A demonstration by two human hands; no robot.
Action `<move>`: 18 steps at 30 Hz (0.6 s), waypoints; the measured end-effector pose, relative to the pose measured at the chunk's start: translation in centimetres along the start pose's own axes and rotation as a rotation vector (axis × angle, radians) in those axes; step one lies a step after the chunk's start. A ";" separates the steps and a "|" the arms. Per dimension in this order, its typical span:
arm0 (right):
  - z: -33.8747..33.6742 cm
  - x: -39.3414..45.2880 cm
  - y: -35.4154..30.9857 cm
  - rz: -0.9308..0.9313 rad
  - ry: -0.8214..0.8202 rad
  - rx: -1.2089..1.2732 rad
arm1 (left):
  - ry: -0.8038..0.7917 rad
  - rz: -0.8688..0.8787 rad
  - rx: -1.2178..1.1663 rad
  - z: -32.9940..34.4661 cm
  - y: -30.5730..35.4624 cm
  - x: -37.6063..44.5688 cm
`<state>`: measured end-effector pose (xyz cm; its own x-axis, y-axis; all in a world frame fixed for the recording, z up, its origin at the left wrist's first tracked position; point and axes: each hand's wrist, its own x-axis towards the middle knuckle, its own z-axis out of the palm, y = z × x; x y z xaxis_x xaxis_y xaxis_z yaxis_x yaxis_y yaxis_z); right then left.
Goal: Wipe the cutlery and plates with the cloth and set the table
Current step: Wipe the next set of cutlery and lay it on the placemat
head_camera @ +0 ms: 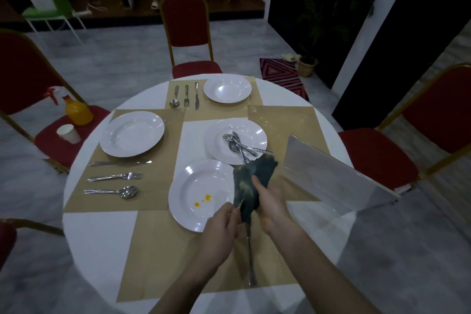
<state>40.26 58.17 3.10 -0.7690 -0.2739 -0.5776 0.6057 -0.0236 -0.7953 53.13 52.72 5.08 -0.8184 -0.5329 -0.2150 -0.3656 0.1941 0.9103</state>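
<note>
My right hand (pixel 271 201) grips a dark cloth (pixel 251 181) wrapped round the upper end of a long piece of cutlery (pixel 251 262). My left hand (pixel 221 227) pinches that same piece just below the cloth; its handle points toward me over the near placemat. Which kind of piece it is stays hidden. A white plate with yellow stains (pixel 201 194) lies just left of the cloth. Behind it, another plate (pixel 221 145) holds several loose spoons and cutlery (pixel 239 144). Wiped-looking plates lie at the left (pixel 131 132) and far (pixel 226 89) places, each with a knife, fork and spoon beside it.
Brown placemats (pixel 158 250) cover the round white table (pixel 102 234). A shiny flat board (pixel 339 176) leans over the table's right edge. The left red chair (pixel 51 140) carries an orange spray bottle (pixel 77 107) and a paper cup (pixel 68 132). More red chairs ring the table.
</note>
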 end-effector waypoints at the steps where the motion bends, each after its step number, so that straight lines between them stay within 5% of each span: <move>1: 0.3 -0.3 0.7 0.018 -0.022 0.000 | 0.013 -0.006 0.002 0.0 -0.1 -0.2; 11: -4.0 3.7 -0.8 -0.113 0.328 -0.092 | -0.074 -0.064 -0.064 -0.4 -2.1 -2.6; 15: -5.3 1.4 1.4 -0.123 0.025 -0.104 | 0.068 -0.115 -0.144 -3.0 -3.3 -0.2; 18: -3.5 -0.6 2.5 0.004 -0.182 -0.091 | -0.019 -0.107 -0.113 -1.9 -2.5 1.7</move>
<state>41.56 61.68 0.78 -0.7122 -0.4436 -0.5441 0.5812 0.0622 -0.8114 53.53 49.72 3.08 -0.7862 -0.5295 -0.3187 -0.4000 0.0427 0.9155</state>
